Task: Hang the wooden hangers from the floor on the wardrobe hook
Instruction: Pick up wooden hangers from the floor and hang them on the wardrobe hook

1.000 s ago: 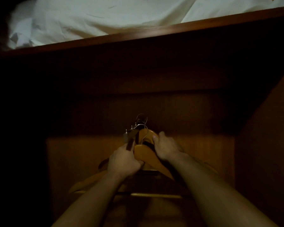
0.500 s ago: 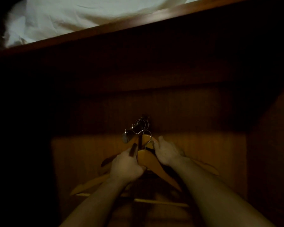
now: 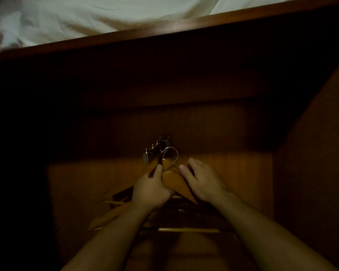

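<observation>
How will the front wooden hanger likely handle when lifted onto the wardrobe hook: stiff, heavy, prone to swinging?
Probably stiff: the wooden hanger shows no bend where the left hand grips it. Likely light, since the right hand seems only to rest on it. Its thin metal hook may let it swing or twist on the wardrobe hook.

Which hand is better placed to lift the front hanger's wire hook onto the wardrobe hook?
Left: left hand grips the front hanger below its wire hook; right hand merely rests on it.
</observation>
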Tool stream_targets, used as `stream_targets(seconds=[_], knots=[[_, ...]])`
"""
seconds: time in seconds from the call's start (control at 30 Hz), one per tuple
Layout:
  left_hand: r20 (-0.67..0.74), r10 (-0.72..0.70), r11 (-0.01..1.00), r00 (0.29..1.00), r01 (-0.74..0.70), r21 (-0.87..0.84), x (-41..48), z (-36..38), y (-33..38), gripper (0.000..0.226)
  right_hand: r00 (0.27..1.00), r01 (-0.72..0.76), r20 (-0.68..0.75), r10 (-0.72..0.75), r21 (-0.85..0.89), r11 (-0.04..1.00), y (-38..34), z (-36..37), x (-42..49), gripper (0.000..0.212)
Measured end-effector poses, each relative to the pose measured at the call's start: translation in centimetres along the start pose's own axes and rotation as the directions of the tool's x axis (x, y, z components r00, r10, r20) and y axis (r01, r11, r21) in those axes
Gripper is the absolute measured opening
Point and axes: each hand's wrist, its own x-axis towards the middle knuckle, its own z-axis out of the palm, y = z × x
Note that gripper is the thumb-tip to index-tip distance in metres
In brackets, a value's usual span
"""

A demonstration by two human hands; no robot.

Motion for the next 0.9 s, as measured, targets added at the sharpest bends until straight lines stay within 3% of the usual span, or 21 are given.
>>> stream_targets(seconds=[0.13,0.33,0.43,0.57,0.7,0.9], knots=[[-0.002,-0.013,0.995,1.0,0.013,-0.101,0.9,-0.6,1.2,0.039,0.981,-0.016,0.193,0.023,-0.037,0.999,-0.6,-0.3,-1.9,0.048],[-0.016,0.014,0.995,1.0,-0.016,-0.096,2.1,-1.6,1.2,0.04,0.987,-0.108,0.117,0.113,-0.051,0.993,-1.4,-1.1,-1.2,0.045],[0.045,0.029,0.998,0.999,-0.027,-0.056,2.0,-2.1,0.4,0.058,0.986,-0.14,0.084,0.145,-0.053,0.989,-1.6,-1.0,-0.4,0.042],[0.025,0.002,1.0,1.0,-0.003,0.008,2.0,-2.7,-1.3,0.034,0.982,-0.177,0.059,0.179,-0.043,0.983,-1.6,-0.4,0.3,0.041],[-0.041,0.005,0.997,0.999,-0.002,0.074,2.4,-3.2,-3.2,0.028,0.978,-0.203,0.038,0.203,-0.011,0.979,-2.1,0.5,1.5,0.043],[-0.049,-0.027,0.992,0.998,0.032,0.118,2.5,-3.0,-5.1,0.039,0.979,-0.183,0.086,0.187,-0.046,0.982,-3.0,2.1,2.3,0.046]])
